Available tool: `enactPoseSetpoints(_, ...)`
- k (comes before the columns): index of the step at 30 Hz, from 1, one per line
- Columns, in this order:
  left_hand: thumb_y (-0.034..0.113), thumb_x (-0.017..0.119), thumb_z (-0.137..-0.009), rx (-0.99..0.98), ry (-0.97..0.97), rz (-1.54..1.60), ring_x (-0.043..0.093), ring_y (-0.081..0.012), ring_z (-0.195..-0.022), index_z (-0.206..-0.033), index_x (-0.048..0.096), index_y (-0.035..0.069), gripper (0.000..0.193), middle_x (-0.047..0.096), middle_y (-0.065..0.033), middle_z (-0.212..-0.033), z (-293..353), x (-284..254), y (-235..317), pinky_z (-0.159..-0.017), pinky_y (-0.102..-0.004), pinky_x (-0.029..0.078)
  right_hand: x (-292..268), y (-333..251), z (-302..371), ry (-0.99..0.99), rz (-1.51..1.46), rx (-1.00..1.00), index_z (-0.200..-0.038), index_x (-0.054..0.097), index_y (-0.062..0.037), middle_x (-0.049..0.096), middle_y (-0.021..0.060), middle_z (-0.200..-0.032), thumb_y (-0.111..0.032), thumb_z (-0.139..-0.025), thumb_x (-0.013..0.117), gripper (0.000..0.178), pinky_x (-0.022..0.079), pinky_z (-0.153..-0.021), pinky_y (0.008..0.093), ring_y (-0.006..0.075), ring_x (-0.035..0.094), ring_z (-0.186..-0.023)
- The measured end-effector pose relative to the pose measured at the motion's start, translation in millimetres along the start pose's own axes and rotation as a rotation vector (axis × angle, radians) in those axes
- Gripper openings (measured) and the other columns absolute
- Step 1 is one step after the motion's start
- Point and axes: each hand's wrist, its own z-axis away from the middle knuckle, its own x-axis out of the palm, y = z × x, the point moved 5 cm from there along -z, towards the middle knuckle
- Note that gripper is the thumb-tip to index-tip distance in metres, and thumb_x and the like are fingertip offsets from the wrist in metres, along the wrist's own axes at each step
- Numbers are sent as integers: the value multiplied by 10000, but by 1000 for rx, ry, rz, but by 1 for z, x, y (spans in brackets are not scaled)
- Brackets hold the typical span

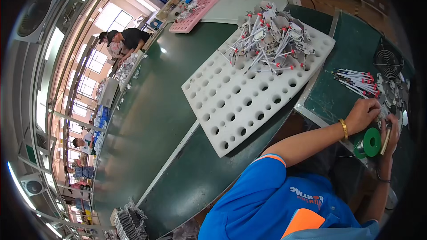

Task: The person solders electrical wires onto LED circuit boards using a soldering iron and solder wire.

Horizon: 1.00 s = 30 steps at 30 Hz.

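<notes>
At the right of the green bench, my left hand [364, 114], a yellow band on its wrist, has its fingers pinched together; whatever is between them is hidden. Close beside it, my right hand [391, 140] is closed around a slim brass-coloured rod [385, 141], whose far end cannot be made out. Between my wrists stands a green spool [369, 143] wound with thin wire. Just beyond my fingers lie thin grey metal pieces [395, 92]. Farther off is a bundle of white sticks with red ends [356, 82], near a dark wire coil [388, 64].
Left of my hands, a white foam board [213, 93] with rows of round holes carries a heap of red-tipped white sticks and metal parts [271, 40]. A pink holed board [200, 11] lies farther back. Other people [129, 40] work along the long green table [142, 106].
</notes>
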Motion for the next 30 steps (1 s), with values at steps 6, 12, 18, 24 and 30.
enactPoseSetpoints(6,54,615,-739,88,-80,-258,566,-158,-529,-737,569,-30,97,578,-115,-595,-3,6,-11,-500,-289,430,-6,-14,-5,91,-148,-97,-982,493,4,567,146,-899,43,-776,595,233,445,-728,326,278,569,-808)
enactPoseSetpoints(12,74,626,-746,74,-149,-219,566,-141,-537,-712,556,-24,125,566,-123,-592,-12,19,-24,-483,-303,422,-13,-3,2,156,-97,-29,-975,521,-22,584,140,-925,-6,-751,642,255,456,-716,333,276,582,-815)
enactPoseSetpoints(18,114,575,-838,-180,-289,-127,558,-73,-617,-853,604,11,109,615,-27,-706,-18,13,-40,-559,-220,452,-12,-45,-23,241,-3,-215,-879,556,-64,606,67,-802,-17,-641,708,287,477,-776,391,262,606,-754)
enactPoseSetpoints(24,158,591,-849,-353,-239,181,553,-56,-626,-843,598,29,129,622,-23,-733,-13,23,-48,-576,-182,451,-26,-43,-30,241,-156,-175,-850,508,-71,605,57,-746,-12,-638,706,296,499,-733,394,264,606,-633)
enactPoseSetpoints(30,177,593,-850,-369,-250,179,547,-56,-601,-829,599,32,147,620,-21,-705,-8,21,-46,-566,-184,449,-33,-47,-31,259,-166,-193,-879,485,-68,602,64,-737,-10,-643,701,325,501,-616,359,262,598,-600)
